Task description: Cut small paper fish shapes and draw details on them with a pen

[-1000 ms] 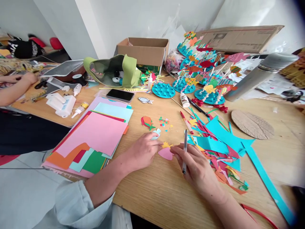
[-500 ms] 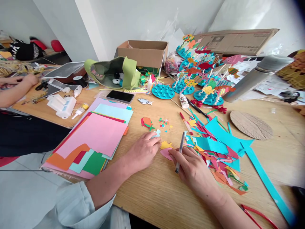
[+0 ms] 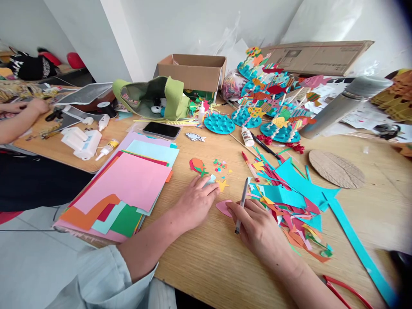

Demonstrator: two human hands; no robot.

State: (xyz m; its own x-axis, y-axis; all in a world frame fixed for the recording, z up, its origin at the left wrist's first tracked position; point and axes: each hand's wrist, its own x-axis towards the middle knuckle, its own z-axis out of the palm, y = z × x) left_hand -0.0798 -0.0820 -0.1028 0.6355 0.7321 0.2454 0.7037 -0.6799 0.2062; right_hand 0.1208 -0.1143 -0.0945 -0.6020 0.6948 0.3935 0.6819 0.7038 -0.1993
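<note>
The right hand (image 3: pixel 257 227) grips a pen (image 3: pixel 242 207), fingers closed, a pink paper cutout (image 3: pixel 223 208) just beside it at nine o'clock; the left hand (image 3: pixel 196 204) lies open (fingers spread), touching a pale blue scrap (image 3: pixel 210 180) at its two o'clock.

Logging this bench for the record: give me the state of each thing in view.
left hand, palm down, fingertips on a pale blue paper scrap
right hand, holding a grey pen
pink paper cutout, flat, partly under the right hand
cardboard box, open
smartphone, lying flat, screen dark
steel flask, lying on its side
glue bottle, upright
</note>
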